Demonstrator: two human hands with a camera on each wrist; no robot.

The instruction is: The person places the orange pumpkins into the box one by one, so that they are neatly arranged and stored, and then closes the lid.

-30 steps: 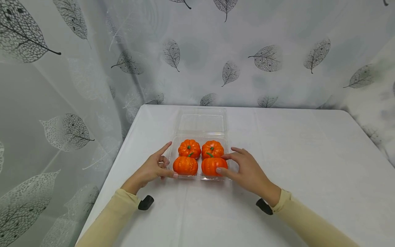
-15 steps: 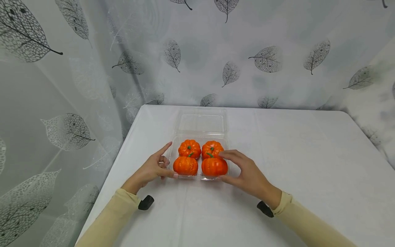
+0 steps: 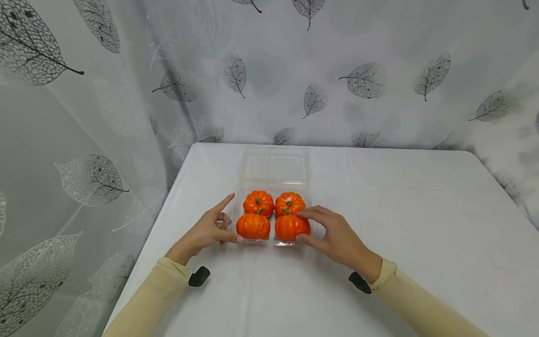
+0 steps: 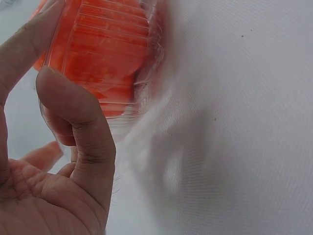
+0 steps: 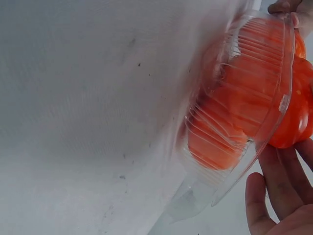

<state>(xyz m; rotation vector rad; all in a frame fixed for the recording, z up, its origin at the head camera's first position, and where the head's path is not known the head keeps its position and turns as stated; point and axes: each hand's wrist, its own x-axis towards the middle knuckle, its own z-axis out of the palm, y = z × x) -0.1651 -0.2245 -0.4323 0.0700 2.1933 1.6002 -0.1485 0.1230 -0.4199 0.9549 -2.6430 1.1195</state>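
Note:
A clear plastic clamshell container [image 3: 271,243] lies with its lid raised back. In it sit orange toy pumpkins with green stems: two behind, a front left one [image 3: 253,227] and a front right one [image 3: 290,228]. My left hand [image 3: 208,229] holds the container's left side, index finger stretched along the edge and thumb at the front corner. In the left wrist view its fingers [image 4: 80,117] meet the clear rim. My right hand [image 3: 337,234] grips the front right pumpkin, fingers over its top right and thumb at its lower front. The right wrist view shows fingertips against the pumpkin [image 5: 293,122].
The lid [image 3: 275,167] lies flat behind the container on the white-covered table [image 3: 400,224]. A leaf-patterned curtain [image 3: 269,70] hangs behind the table and along its left side.
My right hand opened wider around the front right pumpkin half a second ago, its thumb dropping to the front edge, then closed back in on it. The left hand has stayed still.

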